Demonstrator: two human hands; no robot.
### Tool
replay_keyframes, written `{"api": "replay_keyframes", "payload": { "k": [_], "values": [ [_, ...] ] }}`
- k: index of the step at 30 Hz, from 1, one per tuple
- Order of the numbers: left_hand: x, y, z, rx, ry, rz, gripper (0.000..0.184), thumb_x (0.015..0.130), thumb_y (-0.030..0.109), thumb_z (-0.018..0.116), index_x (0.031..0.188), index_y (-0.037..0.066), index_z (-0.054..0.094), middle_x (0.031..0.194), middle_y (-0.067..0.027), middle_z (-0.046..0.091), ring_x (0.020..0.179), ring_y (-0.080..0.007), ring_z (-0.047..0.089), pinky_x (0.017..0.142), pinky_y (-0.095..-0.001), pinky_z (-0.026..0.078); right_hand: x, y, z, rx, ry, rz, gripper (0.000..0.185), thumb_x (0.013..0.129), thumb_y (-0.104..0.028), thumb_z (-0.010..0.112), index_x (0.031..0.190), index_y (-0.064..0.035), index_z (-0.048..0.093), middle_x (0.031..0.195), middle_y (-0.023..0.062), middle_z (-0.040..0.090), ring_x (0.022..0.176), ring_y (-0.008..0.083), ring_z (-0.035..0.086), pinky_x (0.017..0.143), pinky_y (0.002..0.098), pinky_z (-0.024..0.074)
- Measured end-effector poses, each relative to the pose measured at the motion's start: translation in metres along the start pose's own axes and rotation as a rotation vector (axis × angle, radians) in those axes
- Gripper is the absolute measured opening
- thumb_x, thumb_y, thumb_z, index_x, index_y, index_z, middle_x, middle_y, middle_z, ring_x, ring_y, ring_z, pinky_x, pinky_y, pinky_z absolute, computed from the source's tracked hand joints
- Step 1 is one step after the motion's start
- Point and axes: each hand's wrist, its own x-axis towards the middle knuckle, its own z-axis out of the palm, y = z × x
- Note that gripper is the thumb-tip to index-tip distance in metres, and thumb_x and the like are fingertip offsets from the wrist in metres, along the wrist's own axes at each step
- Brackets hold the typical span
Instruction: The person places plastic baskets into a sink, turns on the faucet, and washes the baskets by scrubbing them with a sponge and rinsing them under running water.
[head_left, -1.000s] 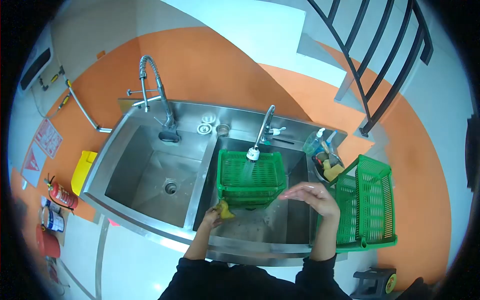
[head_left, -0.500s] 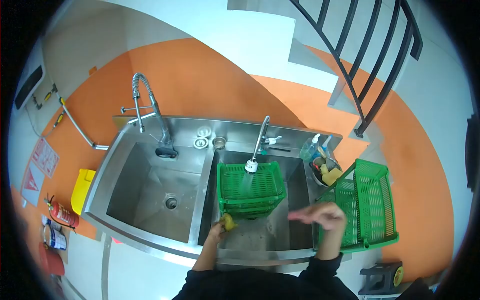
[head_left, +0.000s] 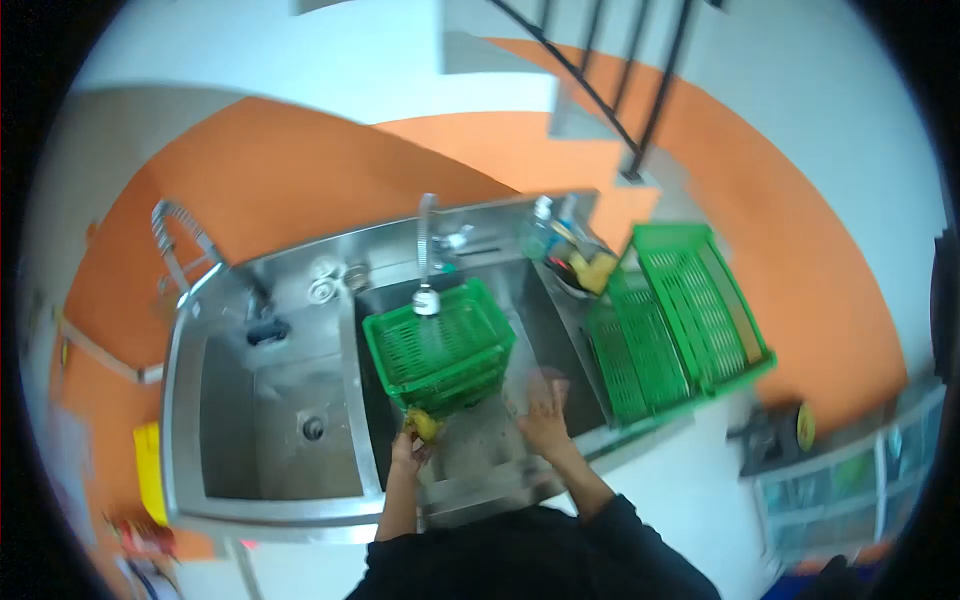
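My left hand is closed on a yellow sponge at the near left corner of a green plastic basket. The basket sits in the right sink basin, and more green rims show beneath its top one. Water runs into it from the faucet. To the right of the basket, over the same basin, my right hand has its fingers stretched out and apart. Motion blurs the fingertips, and I see nothing held in them.
Another green basket stands right of the sink. A bowl with sponges and a soap bottle sit at the back right corner. The left basin has a spring faucet behind it. A stool stands at lower right.
The camera view has turned and shifted, so the sink appears tilted and farther left. My right hand has moved from the basin's right edge inward towards the basket. My left hand keeps the sponge.
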Motion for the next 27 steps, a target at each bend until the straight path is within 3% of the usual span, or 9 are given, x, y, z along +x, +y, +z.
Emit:
{"api": "replay_keyframes", "payload": {
  "k": [2, 4, 9, 11, 12, 15, 17, 23, 27],
  "values": [
    [0.023, -0.009, -0.008, -0.132, -0.313, 0.183, 0.040, 0.078, 0.028, 0.056, 0.115, 0.015, 0.048, 0.105, -0.0056, 0.050, 0.099, -0.0250, 0.048, 0.068, -0.0376, 0.044, -0.034, -0.008, 0.007, -0.420, 0.580, -0.140, 0.048, 0.080, -0.030, 0.056, 0.125, -0.0147, 0.048, 0.137, 0.0227, 0.030, 0.129, 0.0413, 0.021, 0.103, 0.0589, 0.0144],
    [0.012, 0.002, -0.005, -0.047, -0.342, 0.179, 0.037, 0.080, 0.025, 0.054, 0.114, 0.013, 0.048, 0.103, -0.0062, 0.051, 0.096, -0.0230, 0.050, 0.073, -0.0408, 0.046, -0.100, -0.066, -0.098, -0.159, 0.286, -0.078, 0.050, 0.075, -0.023, 0.064, 0.123, -0.0169, 0.052, 0.137, 0.0150, 0.036, 0.132, 0.0387, 0.015, 0.105, 0.0429, 0.0194],
    [0.028, 0.016, -0.008, -0.053, -0.280, 0.064, 0.037, 0.079, 0.025, 0.057, 0.113, 0.013, 0.048, 0.109, -0.0031, 0.052, 0.096, -0.0212, 0.051, 0.083, -0.0397, 0.043, -0.241, -0.097, -0.193, 0.598, 0.261, -0.687, 0.045, 0.078, -0.021, 0.060, 0.117, -0.0009, 0.052, 0.138, 0.0260, 0.028, 0.128, 0.0386, 0.026, 0.103, 0.0479, 0.0217],
    [0.029, 0.024, -0.006, 0.039, -0.214, -0.009, 0.043, 0.080, 0.025, 0.056, 0.120, 0.014, 0.042, 0.118, -0.0039, 0.045, 0.110, -0.0235, 0.043, 0.090, -0.0429, 0.041, -0.276, -0.030, -0.123, 0.994, 0.510, -0.377, 0.053, 0.078, -0.033, 0.056, 0.123, -0.0055, 0.046, 0.138, 0.0240, 0.027, 0.129, 0.0391, 0.022, 0.102, 0.0534, 0.0174],
    [0.035, 0.024, -0.005, -0.047, -0.258, -0.054, 0.045, 0.081, 0.025, 0.055, 0.122, 0.014, 0.040, 0.120, -0.0055, 0.043, 0.113, -0.0259, 0.040, 0.093, -0.0440, 0.039, -0.286, 0.008, -0.078, 0.955, 0.663, 0.148, 0.057, 0.079, -0.039, 0.054, 0.126, -0.0079, 0.043, 0.139, 0.0230, 0.027, 0.130, 0.0394, 0.020, 0.101, 0.0562, 0.0152],
    [0.020, 0.029, 0.014, 0.040, -0.156, 0.009, 0.048, 0.082, 0.033, 0.053, 0.123, 0.013, 0.039, 0.121, -0.0073, 0.040, 0.106, -0.0256, 0.043, 0.080, -0.0408, 0.040, -0.340, 0.062, 0.066, 0.052, -0.055, 1.464, 0.070, 0.079, -0.056, 0.048, 0.134, -0.0149, 0.033, 0.140, 0.0199, 0.026, 0.131, 0.0402, 0.014, 0.099, 0.0645, 0.0088],
    [0.037, 0.034, 0.000, 0.078, -0.247, -0.063, 0.044, 0.082, 0.027, 0.055, 0.121, 0.012, 0.041, 0.121, -0.0079, 0.041, 0.110, -0.0272, 0.041, 0.090, -0.0431, 0.040, -0.363, 0.031, 0.085, 0.309, 0.347, 1.598, 0.080, 0.077, -0.065, 0.046, 0.138, -0.0173, 0.026, 0.141, 0.0177, 0.027, 0.132, 0.0386, 0.014, 0.099, 0.0665, 0.0083],
    [0.011, 0.044, 0.041, 0.272, -0.289, 0.006, 0.049, 0.080, 0.030, 0.057, 0.125, 0.017, 0.041, 0.127, -0.0075, 0.036, 0.108, -0.0295, 0.042, 0.078, -0.0412, 0.041, -0.354, -0.050, 0.074, 1.243, 0.520, 1.399, 0.068, 0.090, -0.053, 0.025, 0.142, -0.0164, 0.001, 0.144, 0.0230, -0.007, 0.131, 0.0434, -0.012, 0.104, 0.0547, -0.0019],
    [-0.025, 0.037, 0.069, 0.284, -0.257, -0.001, 0.052, 0.082, 0.029, 0.055, 0.129, 0.017, 0.037, 0.128, -0.0087, 0.034, 0.112, -0.0302, 0.040, 0.078, -0.0408, 0.041, -0.316, -0.066, 0.140, 0.851, 0.332, 1.140, 0.063, 0.091, -0.049, 0.028, 0.140, -0.0117, 0.012, 0.141, 0.0311, -0.002, 0.127, 0.0497, 0.017, 0.102, 0.0546, 0.0194]
  ]
}}
